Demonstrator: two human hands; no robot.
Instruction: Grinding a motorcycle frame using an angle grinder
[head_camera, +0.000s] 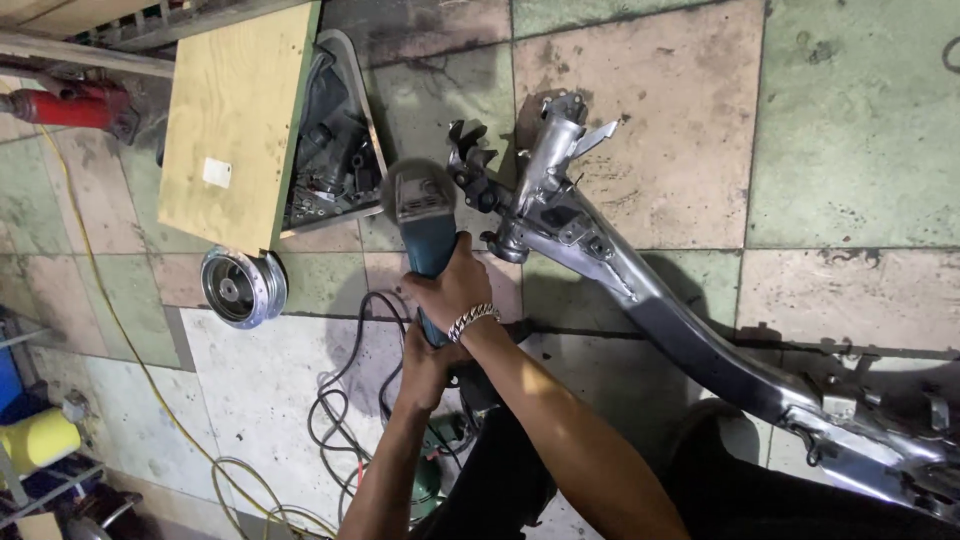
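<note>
Seen from above, the right hand has its fingers wrapped tight around the blue body of an angle grinder, and the left hand is clamped on the tail of the tool just behind it. The blurred disc at its front sits just beside the front end of a bare metal motorcycle frame, which lies on the tiled floor and runs toward the lower right corner. Grinding well here probably means keeping both grips firm, the black cord behind, and the disc clear of the wooden board and the wheel hub at the left.
</note>
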